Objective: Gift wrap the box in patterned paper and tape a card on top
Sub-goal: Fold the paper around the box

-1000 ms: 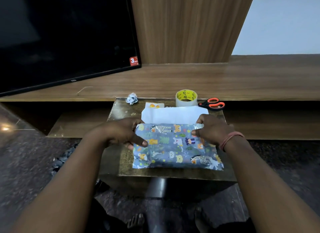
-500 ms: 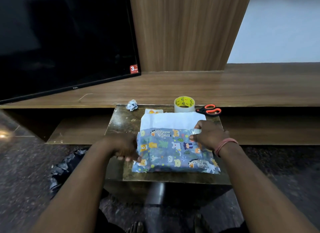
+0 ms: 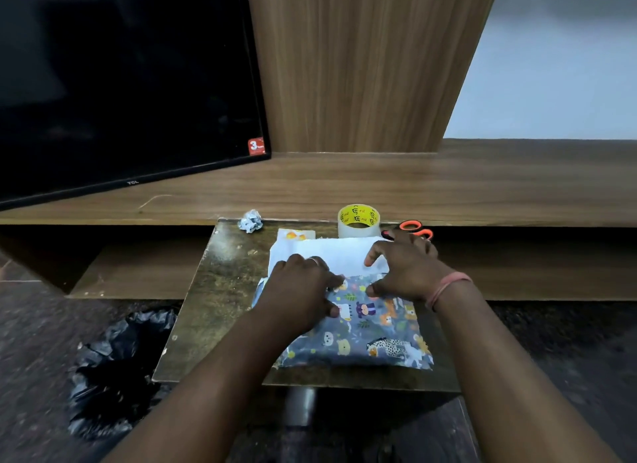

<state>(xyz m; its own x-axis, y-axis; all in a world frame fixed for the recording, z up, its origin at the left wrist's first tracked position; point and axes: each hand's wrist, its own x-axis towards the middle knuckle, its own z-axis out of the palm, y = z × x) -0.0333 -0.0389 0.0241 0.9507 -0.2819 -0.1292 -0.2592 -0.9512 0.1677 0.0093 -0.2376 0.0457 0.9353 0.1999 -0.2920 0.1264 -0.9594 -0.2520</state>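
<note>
My left hand (image 3: 298, 292) presses flat on the wrapped box (image 3: 358, 324), fingers fairly straight. My right hand (image 3: 405, 267) rests loosely spread at its far edge, on the white paper flap (image 3: 331, 250). The box lies on the small table (image 3: 213, 290), near the tape roll (image 3: 358, 221) and scissors (image 3: 413, 228).

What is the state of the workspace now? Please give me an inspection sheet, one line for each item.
Surface: small worn table, scuffed top.
Job's things: box in animal-patterned paper, white flap open behind it; tape roll, orange scissors and a small card at the far edge.
Clutter: crumpled paper ball; black plastic bag on the floor.
Grippers: left hand presses the box top; right hand rests on the flap's fold.
Cables: nothing seen.
Surroundings: television, wooden shelf.
</note>
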